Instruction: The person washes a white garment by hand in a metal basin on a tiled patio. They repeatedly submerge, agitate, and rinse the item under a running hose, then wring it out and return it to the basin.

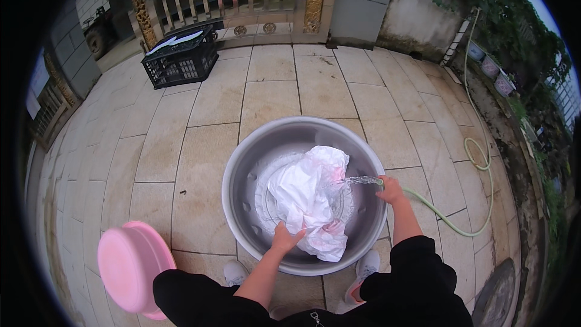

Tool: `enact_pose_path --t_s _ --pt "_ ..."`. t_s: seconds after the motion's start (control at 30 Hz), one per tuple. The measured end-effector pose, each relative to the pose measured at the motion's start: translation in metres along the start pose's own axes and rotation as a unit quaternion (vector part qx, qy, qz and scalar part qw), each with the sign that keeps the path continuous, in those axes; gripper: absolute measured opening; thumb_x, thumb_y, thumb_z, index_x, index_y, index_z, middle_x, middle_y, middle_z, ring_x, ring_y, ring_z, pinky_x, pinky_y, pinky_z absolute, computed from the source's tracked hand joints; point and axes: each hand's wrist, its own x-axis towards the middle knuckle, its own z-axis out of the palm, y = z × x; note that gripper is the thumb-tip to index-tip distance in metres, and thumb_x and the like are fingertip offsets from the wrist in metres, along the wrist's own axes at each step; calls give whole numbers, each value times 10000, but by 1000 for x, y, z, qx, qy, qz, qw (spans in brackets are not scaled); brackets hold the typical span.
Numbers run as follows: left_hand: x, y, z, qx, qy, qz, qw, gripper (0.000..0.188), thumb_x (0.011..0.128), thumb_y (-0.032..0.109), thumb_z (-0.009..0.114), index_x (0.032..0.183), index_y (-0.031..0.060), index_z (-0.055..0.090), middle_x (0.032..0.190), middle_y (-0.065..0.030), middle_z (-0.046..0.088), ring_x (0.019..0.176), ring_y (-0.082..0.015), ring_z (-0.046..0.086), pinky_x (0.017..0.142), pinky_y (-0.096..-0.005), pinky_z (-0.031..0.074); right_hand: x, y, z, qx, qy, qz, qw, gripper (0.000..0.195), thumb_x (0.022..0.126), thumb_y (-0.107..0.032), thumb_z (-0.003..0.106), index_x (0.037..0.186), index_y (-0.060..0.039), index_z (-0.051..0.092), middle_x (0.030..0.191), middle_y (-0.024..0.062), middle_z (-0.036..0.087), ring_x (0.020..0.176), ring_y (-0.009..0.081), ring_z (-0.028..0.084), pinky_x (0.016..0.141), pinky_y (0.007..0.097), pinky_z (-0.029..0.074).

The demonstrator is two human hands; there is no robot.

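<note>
A large grey metal basin (236, 163) stands on the paving before me. White cloth (299, 181) with pink patches lies bunched in shallow water inside it. My right hand (390, 190) grips the end of a pale green hose (435, 209) at the basin's right rim, and water streams from it leftward onto the cloth. My left hand (287, 239) is at the cloth's lower left edge, thumb and fingers spread; whether it pinches the fabric cannot be made out.
A pink plastic basin (120, 268) rests tipped on its side at the lower left. A black plastic crate (181, 61) stands near the metal gate (254, 18). The hose loops along the right side, beside a planted strip with flower pots (504, 82). A round cover (497, 293) lies at the lower right.
</note>
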Motion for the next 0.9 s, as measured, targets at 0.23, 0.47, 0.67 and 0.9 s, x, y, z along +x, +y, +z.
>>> enact_pose_path --t_s 0.23,0.47,0.67,0.9 --pt "1 9 40 -181 -6 -166 969 434 689 171 709 1029 -18 518 1000 -143 573 887 -216 567 772 -335 463 -10 4 -6 28 15 -9 999 611 620 -197 722 1178 -129 482 1068 170 560 1036 350 497 904 409 411" --pt "26 25 23 -380 20 -136 915 240 723 96 592 922 -25 532 812 -101 579 715 -165 563 627 -295 459 -9 8 -6 40 7 -10 999 593 626 -183 716 1172 -118 496 1086 173 559 1049 338 503 918 398 408" --pt "49 83 -45 -417 191 -89 884 178 688 92 581 822 -14 530 711 -52 550 610 -122 504 566 -273 421 -9 6 -10 54 10 -1 998 559 653 -156 690 1177 -150 494 1122 158 539 1080 337 479 930 390 403" --pt "71 86 -59 -279 305 -34 910 174 700 125 572 797 -2 502 726 -82 550 657 -166 528 617 -305 433 -5 2 -22 47 -8 0 999 524 668 -96 640 1170 -154 502 1157 160 517 1118 322 450 950 387 386"
